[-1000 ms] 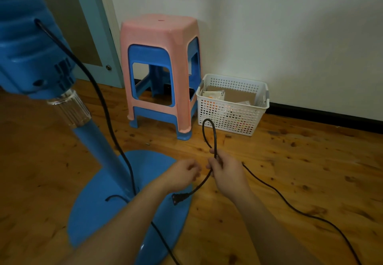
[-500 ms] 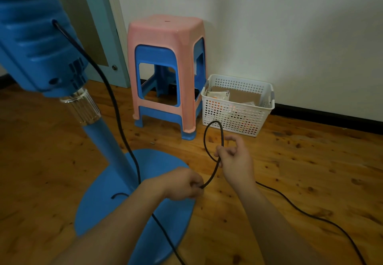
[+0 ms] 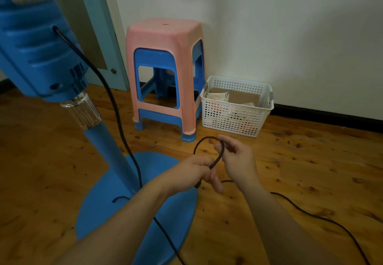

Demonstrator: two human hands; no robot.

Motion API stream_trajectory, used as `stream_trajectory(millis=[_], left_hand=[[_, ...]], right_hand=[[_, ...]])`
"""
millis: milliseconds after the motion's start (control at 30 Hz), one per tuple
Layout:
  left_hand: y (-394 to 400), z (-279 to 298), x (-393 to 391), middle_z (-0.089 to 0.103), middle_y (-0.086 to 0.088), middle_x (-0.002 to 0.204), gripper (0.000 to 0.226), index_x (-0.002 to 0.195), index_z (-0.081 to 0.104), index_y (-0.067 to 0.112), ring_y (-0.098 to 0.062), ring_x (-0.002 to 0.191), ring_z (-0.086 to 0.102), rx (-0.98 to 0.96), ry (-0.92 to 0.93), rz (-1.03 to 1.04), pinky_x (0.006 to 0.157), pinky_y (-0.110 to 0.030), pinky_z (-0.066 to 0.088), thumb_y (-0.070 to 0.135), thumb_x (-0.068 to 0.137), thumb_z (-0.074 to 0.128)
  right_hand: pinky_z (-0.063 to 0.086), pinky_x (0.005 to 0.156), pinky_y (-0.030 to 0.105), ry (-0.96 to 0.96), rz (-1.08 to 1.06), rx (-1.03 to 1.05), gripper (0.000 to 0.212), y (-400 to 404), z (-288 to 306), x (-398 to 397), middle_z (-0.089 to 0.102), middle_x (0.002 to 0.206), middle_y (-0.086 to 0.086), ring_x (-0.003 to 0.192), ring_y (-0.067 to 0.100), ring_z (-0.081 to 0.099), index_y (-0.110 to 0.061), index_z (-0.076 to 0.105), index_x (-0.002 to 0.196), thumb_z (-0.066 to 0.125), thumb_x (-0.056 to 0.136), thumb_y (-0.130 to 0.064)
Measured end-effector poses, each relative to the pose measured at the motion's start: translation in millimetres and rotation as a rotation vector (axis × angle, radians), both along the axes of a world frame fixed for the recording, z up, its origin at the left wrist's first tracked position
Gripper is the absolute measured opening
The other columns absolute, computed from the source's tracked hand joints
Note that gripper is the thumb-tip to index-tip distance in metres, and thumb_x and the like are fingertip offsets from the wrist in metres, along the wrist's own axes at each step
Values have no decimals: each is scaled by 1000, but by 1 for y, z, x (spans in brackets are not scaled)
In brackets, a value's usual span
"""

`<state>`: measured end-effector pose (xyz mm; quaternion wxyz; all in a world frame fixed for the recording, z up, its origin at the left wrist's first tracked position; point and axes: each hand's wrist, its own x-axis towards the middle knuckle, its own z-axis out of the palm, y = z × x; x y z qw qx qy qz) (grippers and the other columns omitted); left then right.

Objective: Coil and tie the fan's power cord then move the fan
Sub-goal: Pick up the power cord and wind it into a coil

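Note:
A blue pedestal fan (image 3: pixel 39 57) stands at the left on a round blue base (image 3: pixel 116 208). Its black power cord (image 3: pixel 112 107) leaves the motor housing, runs down past the pole and across the base. My left hand (image 3: pixel 196 169) grips the cord's plug end above the base's right edge. From there the cord rises in a small loop. My right hand (image 3: pixel 236 157) pinches the top of that loop between thumb and fingers. The remaining cord trails over the floor to the lower right (image 3: pixel 323 220).
A pink stool stacked on a blue one (image 3: pixel 165 57) stands against the white wall. A white perforated basket (image 3: pixel 236 117) with papers sits to its right. A teal door (image 3: pixel 99 16) is behind the fan. Wooden floor (image 3: pixel 310 161) stretches right.
My left hand has closed round the plug end and the loop has shrunk. My right hand moved up to pinch the loop's top. The view shifted slightly.

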<state>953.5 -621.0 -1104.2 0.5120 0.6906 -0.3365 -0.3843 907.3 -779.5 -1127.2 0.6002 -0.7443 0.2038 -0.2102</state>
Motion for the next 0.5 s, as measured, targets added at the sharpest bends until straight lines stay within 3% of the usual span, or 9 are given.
stream_trajectory(millis=[100,200,267,333,367,433,500], left_hand=[[0,10,-4,69,-19,76,20,71,53,17,-27,63,60,-192,253,-38,73,-40,50,-1,68,45],[1,20,-4,59,-17,73,22,75,51,13,-16,48,41,-315,491,-60,51,-28,42,-6,69,41],[1,26,-4,56,-14,72,17,82,55,11,-9,40,35,-318,557,-43,40,-20,34,-1,75,45],[1,31,-4,55,-12,71,13,96,61,8,-6,36,32,-308,538,-33,37,-17,29,16,89,54],[0,33,-4,55,-11,70,23,101,63,8,-5,34,31,-304,519,-27,36,-16,27,28,95,55],[-3,38,-5,56,-10,66,38,107,62,7,-5,32,29,-325,484,21,36,-15,25,43,100,49],[-6,41,-6,57,-10,65,41,107,59,5,-6,34,32,-382,464,95,37,-16,28,43,102,44]], right_hand=[[44,76,6,-25,2,-190,18,3,0,0,64,102,-13,96,-8,58,-38,74,104,70,96,-23],[50,84,19,-11,45,-203,19,9,3,-1,62,106,-13,101,1,60,-36,74,102,67,97,-18],[55,81,26,32,155,-179,25,11,5,-2,68,101,-7,96,9,65,-31,70,100,62,97,-7],[56,76,30,45,242,-46,25,17,7,-1,67,93,7,86,18,66,-24,66,94,53,98,-2],[57,70,31,47,224,20,23,21,7,-1,64,86,12,78,20,66,-19,65,88,49,100,-5],[55,54,25,28,154,182,28,30,9,1,62,69,13,60,17,67,-9,64,80,47,102,-16],[53,44,22,-23,177,410,40,34,11,3,66,58,9,51,15,68,-7,70,73,49,103,-24]])
